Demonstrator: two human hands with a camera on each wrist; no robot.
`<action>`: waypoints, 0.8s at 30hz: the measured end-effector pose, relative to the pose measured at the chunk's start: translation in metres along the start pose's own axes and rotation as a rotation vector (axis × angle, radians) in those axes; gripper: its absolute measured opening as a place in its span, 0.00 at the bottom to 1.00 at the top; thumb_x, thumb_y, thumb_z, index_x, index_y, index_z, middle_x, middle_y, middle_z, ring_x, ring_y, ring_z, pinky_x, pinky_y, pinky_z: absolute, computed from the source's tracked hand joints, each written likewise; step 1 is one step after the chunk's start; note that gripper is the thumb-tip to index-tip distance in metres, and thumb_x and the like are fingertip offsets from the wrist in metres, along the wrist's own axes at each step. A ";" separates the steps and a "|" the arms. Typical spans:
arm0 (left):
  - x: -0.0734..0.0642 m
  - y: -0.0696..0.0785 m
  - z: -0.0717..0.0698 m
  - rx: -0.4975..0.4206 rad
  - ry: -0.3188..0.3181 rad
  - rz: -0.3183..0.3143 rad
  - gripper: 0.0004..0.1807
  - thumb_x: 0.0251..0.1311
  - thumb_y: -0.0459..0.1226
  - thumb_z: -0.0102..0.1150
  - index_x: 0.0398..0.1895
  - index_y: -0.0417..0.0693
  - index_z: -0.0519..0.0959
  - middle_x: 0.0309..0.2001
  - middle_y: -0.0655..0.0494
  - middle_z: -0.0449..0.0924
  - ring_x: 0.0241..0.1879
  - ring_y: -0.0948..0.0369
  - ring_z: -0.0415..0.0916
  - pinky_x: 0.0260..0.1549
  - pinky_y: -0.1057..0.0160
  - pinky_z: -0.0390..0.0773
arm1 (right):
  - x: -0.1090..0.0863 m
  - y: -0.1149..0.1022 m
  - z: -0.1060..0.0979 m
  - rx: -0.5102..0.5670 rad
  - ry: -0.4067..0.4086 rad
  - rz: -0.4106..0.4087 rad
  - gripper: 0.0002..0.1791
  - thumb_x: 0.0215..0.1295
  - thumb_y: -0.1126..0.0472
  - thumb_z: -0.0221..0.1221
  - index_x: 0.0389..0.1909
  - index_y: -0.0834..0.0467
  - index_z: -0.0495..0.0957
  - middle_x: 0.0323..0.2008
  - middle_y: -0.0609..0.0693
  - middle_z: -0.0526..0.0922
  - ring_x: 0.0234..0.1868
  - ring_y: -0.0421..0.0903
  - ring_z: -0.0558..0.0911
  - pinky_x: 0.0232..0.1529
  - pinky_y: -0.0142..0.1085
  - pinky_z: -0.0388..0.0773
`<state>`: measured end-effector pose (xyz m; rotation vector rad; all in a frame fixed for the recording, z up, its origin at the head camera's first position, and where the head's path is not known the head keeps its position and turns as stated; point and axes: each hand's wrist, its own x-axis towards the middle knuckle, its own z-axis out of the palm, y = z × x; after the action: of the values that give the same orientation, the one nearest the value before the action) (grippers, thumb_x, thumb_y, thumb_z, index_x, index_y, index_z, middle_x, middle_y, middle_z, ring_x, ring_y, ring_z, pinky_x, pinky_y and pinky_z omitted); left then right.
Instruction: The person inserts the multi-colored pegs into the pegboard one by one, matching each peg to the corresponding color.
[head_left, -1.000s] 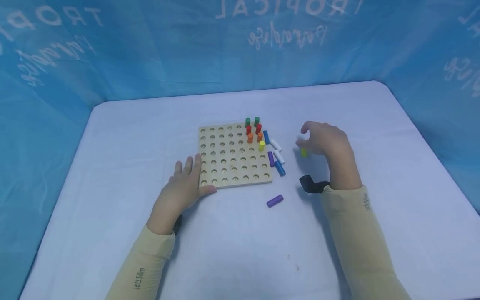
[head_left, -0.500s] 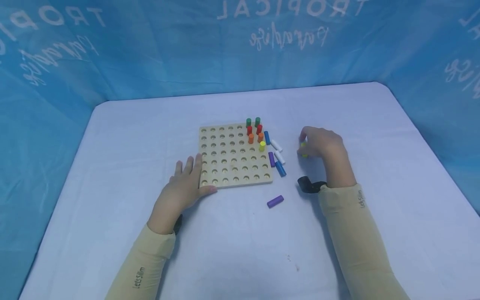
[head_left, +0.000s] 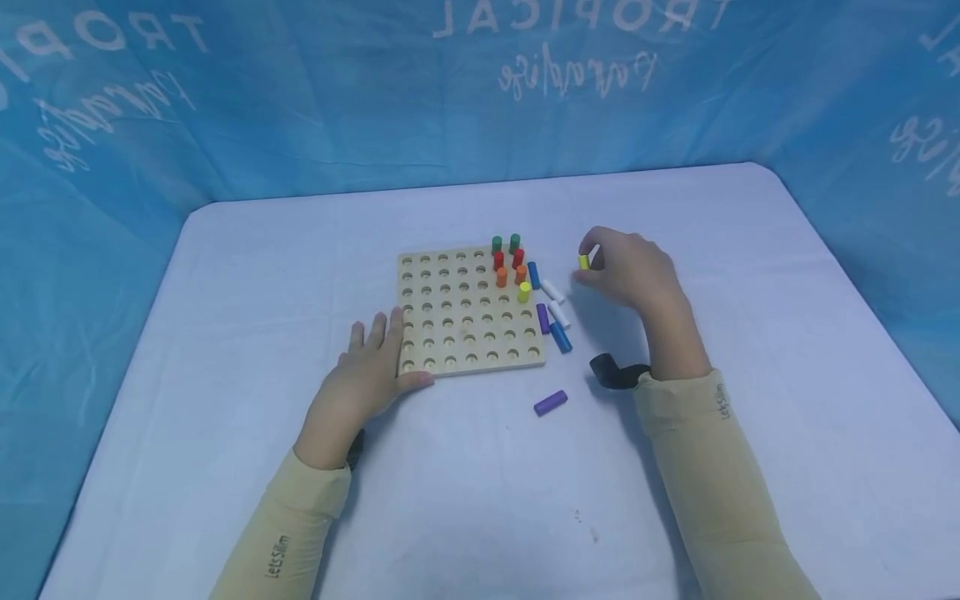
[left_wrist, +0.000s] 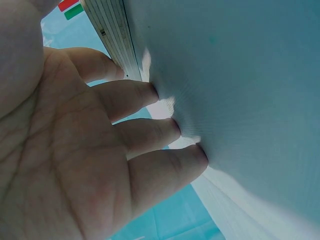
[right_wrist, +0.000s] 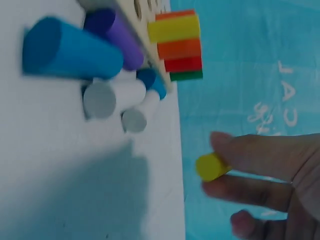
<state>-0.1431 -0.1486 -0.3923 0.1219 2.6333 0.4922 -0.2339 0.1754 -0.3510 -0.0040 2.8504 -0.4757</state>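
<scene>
Blue backdrop: A blue fabric curtain (head_left: 322,108) with pale, mirror-reversed lettering hung beyond the grip, behind a white-covered table (head_left: 450,508).
Peg in transit: The right hand (head_left: 632,268) held a short, bright yellow cylindrical peg (head_left: 584,262) in a narrow pinch of thumb and fingers, apparently clear of the table and just right of the board; the step in hand was judged to be carrying it over.
Next move: It likely called for travel to the left of the grip, then lowering the peg upright into the unfilled hole (head_left: 504,301) beside a matching standing yellow peg (head_left: 524,292), to pair the colours as in the rows above.
Yellow peg: Smooth, plain and round-ended, it was partly covered by the fingers.
Pegboard: Left of the pinch lay a pale, square, wood-like board (head_left: 457,333) with rows of round holes, bearing pairs of green pegs (head_left: 514,243), red pegs (head_left: 518,258) and orange pegs (head_left: 502,277).
Loose pegs: Between grip and board lay two blue pegs (head_left: 561,337), two white pegs (head_left: 558,314) and one purple peg (head_left: 543,318); another purple peg (head_left: 551,402) lay nearer the person.
Left hand: Far left of the pinch, the left hand (head_left: 362,375) gripped nothing, its extended fingers against the board's left edge.
</scene>
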 end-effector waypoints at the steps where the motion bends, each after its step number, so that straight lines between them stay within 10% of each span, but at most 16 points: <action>1: 0.000 0.000 0.000 0.000 0.001 -0.001 0.56 0.65 0.59 0.56 0.80 0.43 0.34 0.79 0.35 0.33 0.77 0.33 0.27 0.72 0.31 0.45 | -0.001 -0.004 -0.001 0.014 0.012 -0.007 0.22 0.65 0.54 0.64 0.57 0.56 0.73 0.50 0.59 0.82 0.47 0.57 0.79 0.46 0.51 0.78; 24: -0.002 0.001 0.003 -0.027 0.015 -0.012 0.57 0.63 0.59 0.57 0.80 0.44 0.35 0.79 0.35 0.34 0.77 0.33 0.28 0.71 0.30 0.45 | -0.021 -0.045 0.010 0.090 0.195 -0.208 0.19 0.66 0.54 0.65 0.56 0.48 0.74 0.47 0.51 0.86 0.38 0.48 0.83 0.36 0.39 0.79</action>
<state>-0.1403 -0.1466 -0.3936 0.0949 2.6397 0.5260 -0.2130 0.1302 -0.3408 -0.2526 3.0309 -0.6812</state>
